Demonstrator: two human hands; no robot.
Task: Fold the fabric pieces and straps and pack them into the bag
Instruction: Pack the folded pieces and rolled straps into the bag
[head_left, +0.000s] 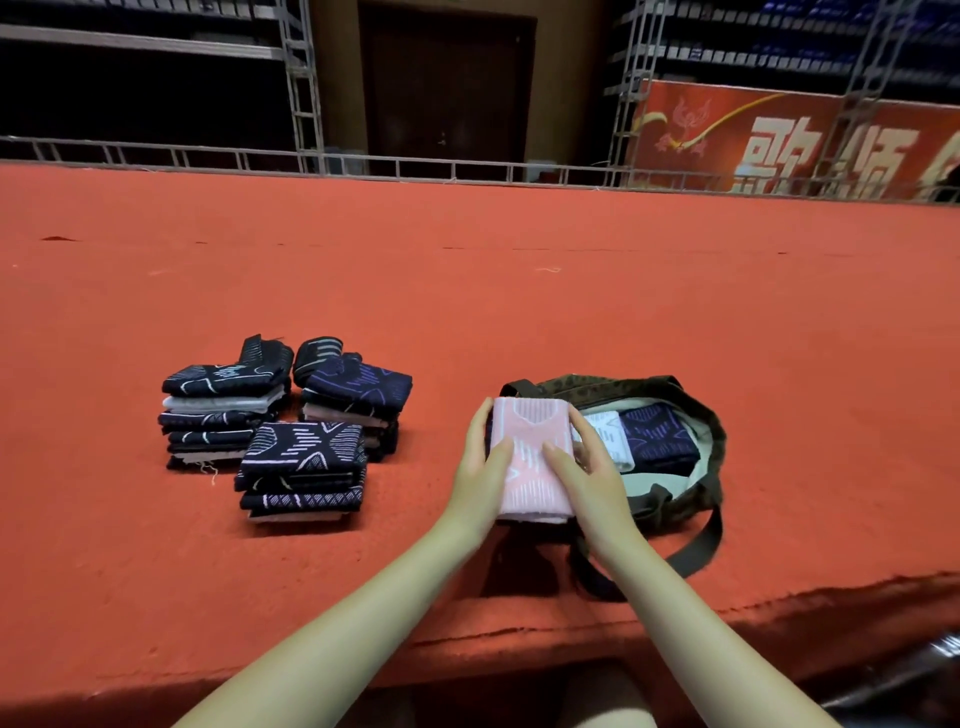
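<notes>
Red carpeting is covering the raised surface (519, 291), with metal truss framing, dark shelving and a red banner (800, 140) standing behind it.

Both hands are holding a pink folded fabric piece (530, 457) at the near left edge of the open bag (691, 410). The left hand (480, 467) is cupping the piece's left side, thumb lying on top and fingers curling round the far edge. The right hand (587, 473) is gripping the right side likewise, thumb on the upper face. What lies under the pink piece cannot be told; it may be the top of a small stack.

Inside the bag, a white folded piece (610, 439) and a dark patterned piece (660, 436) are already lying flat, side by side. The bag's strap (696, 551) is trailing loose toward the surface's near edge.

To the left, well apart from the bag, three stacks of dark folded pieces (301, 467) are waiting, with rolled straps (317, 351) resting on the rear two.

Assessment: the step in hand appears to be seating the pink piece in the bag. It should be kept squeezed evenly from both sides so the folds are not springing open, lowered flat, and slid into the free left part of the opening beside the white piece. The bag's rim may be folding inward; one hand may need to be spreading it first.
</notes>
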